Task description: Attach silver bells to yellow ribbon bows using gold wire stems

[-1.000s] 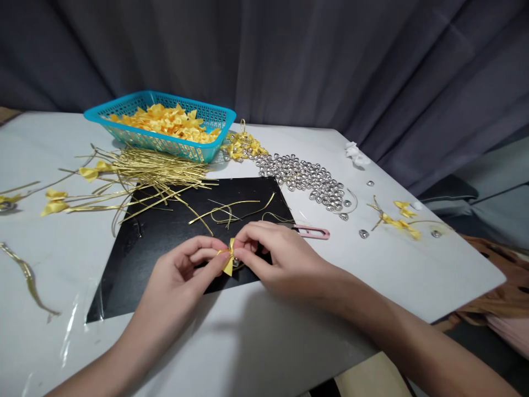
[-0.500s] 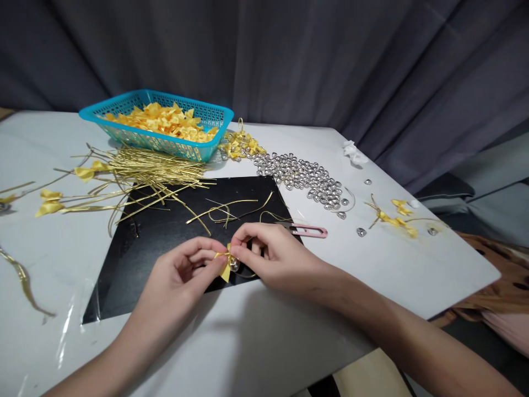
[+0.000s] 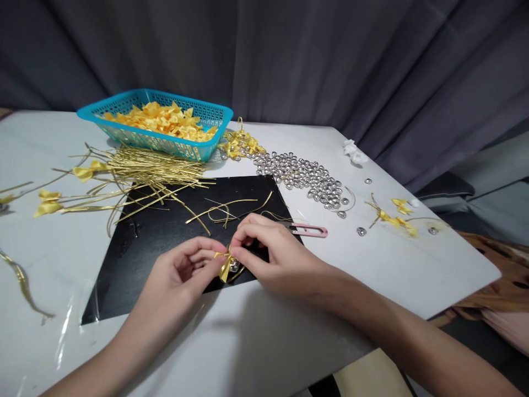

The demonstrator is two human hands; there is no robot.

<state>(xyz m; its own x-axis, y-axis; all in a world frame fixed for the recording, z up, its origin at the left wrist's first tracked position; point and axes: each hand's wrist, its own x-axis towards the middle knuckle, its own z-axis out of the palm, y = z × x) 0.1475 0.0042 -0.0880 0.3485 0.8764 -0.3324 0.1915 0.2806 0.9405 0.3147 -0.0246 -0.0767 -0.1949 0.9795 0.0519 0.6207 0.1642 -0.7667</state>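
Note:
Above the near part of a black board (image 3: 136,275), my left hand (image 3: 185,270) pinches a small yellow ribbon bow (image 3: 224,271) between thumb and forefinger. A silver bead (image 3: 234,266) hangs beside the bow. My right hand (image 3: 268,248) is closed at the bow's right side, thumb and forefinger pinched on what looks like the gold cord (image 3: 237,274) that curves below it. The fingertips hide the exact spot where cord and bow meet.
Behind the board lie a pile of gold cords (image 3: 157,168) and a blue basket (image 3: 155,144) of yellow bows. Silver beads (image 3: 295,173) spread to the right. A pink-handled cutter (image 3: 309,230) lies by my right hand. More bows with cord (image 3: 392,219) rest farther right.
My right hand's fingers have lifted and shifted slightly at the bow. The bow has turned a little, and more gold cord shows under it. My left hand has stayed almost still.

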